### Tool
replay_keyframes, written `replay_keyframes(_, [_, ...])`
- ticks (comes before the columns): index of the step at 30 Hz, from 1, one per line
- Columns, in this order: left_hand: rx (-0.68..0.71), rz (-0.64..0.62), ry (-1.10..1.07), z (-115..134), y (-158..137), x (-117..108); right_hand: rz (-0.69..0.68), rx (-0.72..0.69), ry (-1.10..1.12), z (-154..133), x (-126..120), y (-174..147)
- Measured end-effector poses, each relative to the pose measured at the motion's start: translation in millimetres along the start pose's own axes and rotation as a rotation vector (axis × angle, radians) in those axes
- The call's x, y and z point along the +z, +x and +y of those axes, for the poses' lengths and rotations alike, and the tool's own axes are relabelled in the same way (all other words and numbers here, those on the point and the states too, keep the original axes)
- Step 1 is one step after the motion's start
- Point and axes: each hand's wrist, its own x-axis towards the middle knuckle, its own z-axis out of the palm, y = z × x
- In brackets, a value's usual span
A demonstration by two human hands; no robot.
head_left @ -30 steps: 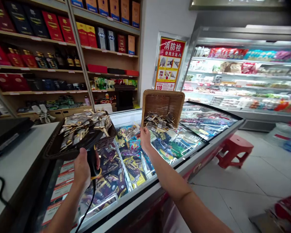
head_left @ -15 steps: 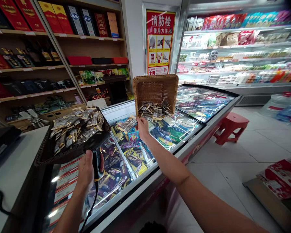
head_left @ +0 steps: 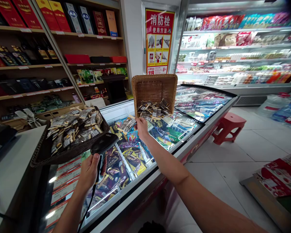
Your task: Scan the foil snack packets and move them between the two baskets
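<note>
My left hand (head_left: 89, 172) is wrapped round the handle of a black barcode scanner (head_left: 104, 142), whose cord hangs down. The scanner's head points to the right, over the glass-topped freezer (head_left: 135, 187). My right hand (head_left: 142, 128) pinches a small clear-wrapped snack packet (head_left: 127, 125) in front of a tan wicker basket (head_left: 155, 89). This basket is tipped towards me, with several similar packets (head_left: 154, 109) along its lower part. A dark wicker basket (head_left: 70, 155) on the left is heaped with more packets (head_left: 72, 124).
Wrapped ice creams (head_left: 135, 161) show through the freezer's glass. A white counter (head_left: 16, 165) borders it on the left. On the floor at right stand a red stool (head_left: 229, 126) and water bottles (head_left: 273, 105). Shelves of boxes (head_left: 75, 17) rise behind.
My left hand has turned the scanner and moved it slightly right, so its head now points over the freezer. My right hand keeps its pinch on the packet. The view has shifted slightly.
</note>
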Motion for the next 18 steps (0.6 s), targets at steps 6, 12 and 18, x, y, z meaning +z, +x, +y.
replay_keyframes(6, [-0.009, 0.013, -0.008, -2, 2, 1, -0.023, -0.014, 0.006, 1, 0, 1])
replay_keyframes(12, [-0.040, -0.012, -0.075, -13, 4, -3, -0.017, -0.005, 0.022, 4, -1, 3])
replay_keyframes(18, [-0.049, 0.084, -0.098, -24, 7, -4, 0.014, 0.003, 0.060, 7, 4, 8])
